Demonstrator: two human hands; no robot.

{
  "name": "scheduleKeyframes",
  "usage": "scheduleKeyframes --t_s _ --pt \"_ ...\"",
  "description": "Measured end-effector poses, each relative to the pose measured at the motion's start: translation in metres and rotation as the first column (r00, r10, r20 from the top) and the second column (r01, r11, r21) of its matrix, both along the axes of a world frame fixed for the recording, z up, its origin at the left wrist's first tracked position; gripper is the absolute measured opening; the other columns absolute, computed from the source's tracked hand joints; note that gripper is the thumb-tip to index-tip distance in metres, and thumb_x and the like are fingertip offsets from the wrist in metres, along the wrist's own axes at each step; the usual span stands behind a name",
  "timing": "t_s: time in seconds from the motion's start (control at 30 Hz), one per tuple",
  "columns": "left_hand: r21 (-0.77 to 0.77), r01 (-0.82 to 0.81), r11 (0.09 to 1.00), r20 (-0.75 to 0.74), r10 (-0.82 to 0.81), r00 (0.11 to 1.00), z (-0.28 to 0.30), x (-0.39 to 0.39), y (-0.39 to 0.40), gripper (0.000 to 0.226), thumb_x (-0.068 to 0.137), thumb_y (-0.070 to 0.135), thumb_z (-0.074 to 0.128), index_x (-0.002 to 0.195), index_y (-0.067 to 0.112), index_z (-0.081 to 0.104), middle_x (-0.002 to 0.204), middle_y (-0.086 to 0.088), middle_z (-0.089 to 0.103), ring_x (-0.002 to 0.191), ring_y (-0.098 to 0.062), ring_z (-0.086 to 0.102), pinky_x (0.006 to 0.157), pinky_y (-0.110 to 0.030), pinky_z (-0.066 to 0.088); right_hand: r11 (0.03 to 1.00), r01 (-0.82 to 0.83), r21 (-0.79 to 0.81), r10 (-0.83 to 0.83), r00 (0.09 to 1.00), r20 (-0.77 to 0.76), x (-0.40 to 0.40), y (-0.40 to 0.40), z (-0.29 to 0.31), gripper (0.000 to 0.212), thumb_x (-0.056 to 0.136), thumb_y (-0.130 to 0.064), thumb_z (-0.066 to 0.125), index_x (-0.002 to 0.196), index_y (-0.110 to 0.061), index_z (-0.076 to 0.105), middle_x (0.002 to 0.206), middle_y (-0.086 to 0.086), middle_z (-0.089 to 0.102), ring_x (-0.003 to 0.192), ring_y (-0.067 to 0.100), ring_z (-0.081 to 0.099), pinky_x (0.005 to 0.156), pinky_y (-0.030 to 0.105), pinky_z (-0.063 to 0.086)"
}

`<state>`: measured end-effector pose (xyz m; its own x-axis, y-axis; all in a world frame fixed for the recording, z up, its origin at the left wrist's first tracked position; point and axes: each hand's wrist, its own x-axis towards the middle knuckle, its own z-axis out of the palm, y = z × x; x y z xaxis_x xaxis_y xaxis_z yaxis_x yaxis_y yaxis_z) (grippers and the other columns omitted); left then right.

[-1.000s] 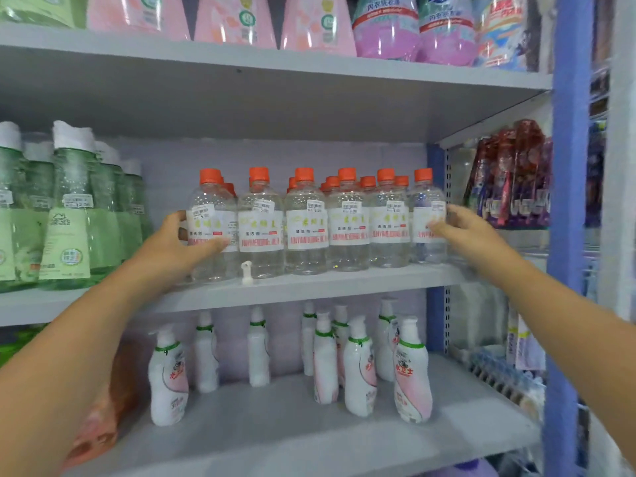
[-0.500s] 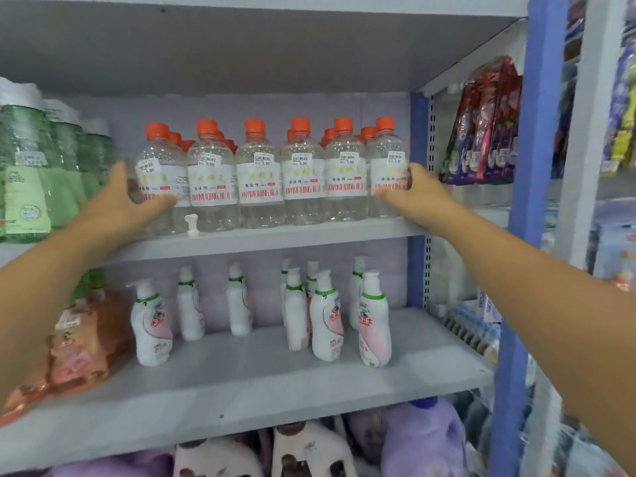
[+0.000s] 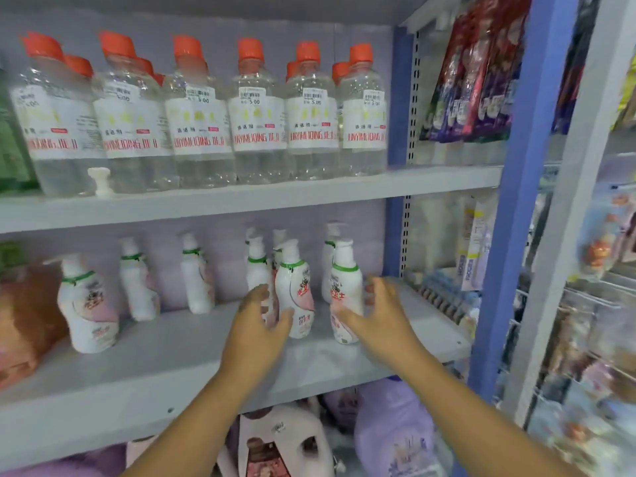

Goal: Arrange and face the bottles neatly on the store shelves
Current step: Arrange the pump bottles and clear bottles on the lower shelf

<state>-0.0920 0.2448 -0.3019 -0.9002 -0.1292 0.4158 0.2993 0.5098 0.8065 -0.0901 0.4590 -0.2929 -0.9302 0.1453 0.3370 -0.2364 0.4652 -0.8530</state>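
Note:
On the lower shelf [image 3: 172, 359] stand several white pump bottles with green collars and pink labels. Two of them stand at the front right, the left front bottle [image 3: 296, 297] and the right front bottle [image 3: 346, 287]. My left hand [image 3: 256, 328] reaches in with spread fingers just left of the left front bottle, thumb at its front. My right hand [image 3: 382, 316] is open around the right front bottle, thumb before it and fingers to its right. Whether either hand touches a bottle is blurred. Clear bottles with orange caps [image 3: 258, 115] line the upper shelf [image 3: 241, 199], labels forward.
A small white pump part [image 3: 99, 180] stands loose at the upper shelf's front left. Orange pouches [image 3: 24, 321] lie at the lower shelf's left. Purple and white jugs [image 3: 392, 432] fill the shelf below. A blue upright [image 3: 516, 235] and hanging packets [image 3: 478, 80] bound the right side.
Both hands left the ends of the clear-bottle row and dropped to the lower shelf, closing in on the two front pump bottles. The view tilted down and moved closer.

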Motion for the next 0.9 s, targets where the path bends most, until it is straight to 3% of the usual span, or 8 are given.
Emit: scheduleKeyframes --t_s 0.13,0.27,0.33,0.43,0.53,0.6,0.8,0.9 --pt "-0.046 0.012 0.999 0.083 -0.008 0.997 -0.009 -0.032 0.016 0.069 0.088 0.039 0.073 0.147 0.033 0.038 0.125 0.011 0.064 0.111 -0.017 0.063 0.094 -0.038 0.053 0.997 -0.024 -0.078 0.023 1.000 -0.021 -0.028 -0.006 -0.011 0.054 0.075 -0.037 0.088 0.118 -0.033 0.054 0.118 -0.009 0.061 0.100 -0.003 0.062 0.086 0.023 0.053" --pt "-0.026 0.023 0.999 0.151 -0.019 0.988 -0.013 -0.054 0.017 0.057 0.088 0.041 0.073 0.137 0.034 0.043 0.117 0.014 0.066 0.105 -0.015 0.064 0.088 -0.035 0.053 0.990 -0.113 -0.082 0.111 0.993 -0.028 -0.039 0.010 -0.014 0.036 0.087 -0.029 0.079 0.118 -0.036 0.062 0.112 -0.017 0.070 0.094 -0.010 0.064 0.073 0.006 0.049" --pt "-0.002 0.081 0.997 0.156 -0.080 0.984 -0.016 -0.058 0.015 0.052 0.089 0.039 0.074 0.132 0.040 0.046 0.111 0.024 0.066 0.102 -0.005 0.065 0.082 -0.027 0.049 0.979 -0.174 -0.107 0.174 0.985 -0.008 -0.041 0.023 -0.018 0.036 0.091 -0.025 0.076 0.122 -0.037 0.062 0.115 -0.016 0.073 0.101 -0.007 0.066 0.084 0.012 0.052" --pt "0.034 0.132 0.991 0.136 -0.135 0.981 -0.023 -0.053 0.013 0.047 0.089 0.037 0.076 0.122 0.051 0.047 0.101 0.034 0.068 0.097 0.011 0.063 0.080 -0.020 0.049 0.942 -0.251 -0.223 0.262 0.965 0.022 -0.040 0.042 -0.027 0.041 0.096 -0.015 0.069 0.134 -0.024 0.057 0.127 -0.008 0.071 0.118 0.007 0.066 0.099 0.030 0.053" --pt "0.085 0.146 0.986 0.134 -0.156 0.978 -0.029 -0.045 0.012 0.042 0.087 0.037 0.077 0.111 0.058 0.050 0.098 0.048 0.063 0.092 0.019 0.062 0.078 -0.015 0.048 0.914 -0.232 -0.331 0.246 0.969 -0.001 -0.034 0.060 -0.035 0.039 0.095 -0.013 0.064 0.133 -0.017 0.057 0.126 -0.006 0.072 0.120 0.009 0.066 0.100 0.029 0.054" --pt "0.097 0.142 0.985 0.113 -0.153 0.982 -0.032 -0.042 0.012 0.042 0.086 0.034 0.078 0.114 0.053 0.053 0.096 0.051 0.061 0.091 0.020 0.062 0.077 -0.014 0.048 0.910 -0.215 -0.354 0.228 0.974 -0.005 -0.033 0.066 -0.036 0.039 0.093 -0.017 0.063 0.131 -0.018 0.059 0.126 -0.004 0.072 0.120 0.012 0.066 0.103 0.032 0.053" --pt "0.067 0.125 0.990 0.113 -0.132 0.985 -0.032 -0.038 0.015 0.042 0.089 0.020 0.075 0.114 0.047 0.054 0.096 0.028 0.071 0.088 0.018 0.063 0.077 -0.014 0.050 0.938 -0.259 -0.230 0.273 0.962 0.029 -0.038 0.079 -0.029 0.046 0.102 -0.012 0.058 0.144 -0.029 0.051 0.137 -0.011 0.066 0.130 0.009 0.059 0.110 0.038 0.045" --pt "0.047 0.146 0.988 0.113 -0.151 0.982 -0.030 -0.045 0.024 0.041 0.089 0.015 0.075 0.116 0.040 0.057 0.102 0.024 0.070 0.089 0.019 0.063 0.070 -0.003 0.047 0.935 -0.287 -0.210 0.306 0.950 0.066 -0.036 0.093 -0.025 0.051 0.102 -0.021 0.058 0.149 -0.033 0.043 0.141 -0.016 0.061 0.133 0.005 0.055 0.111 0.034 0.044"
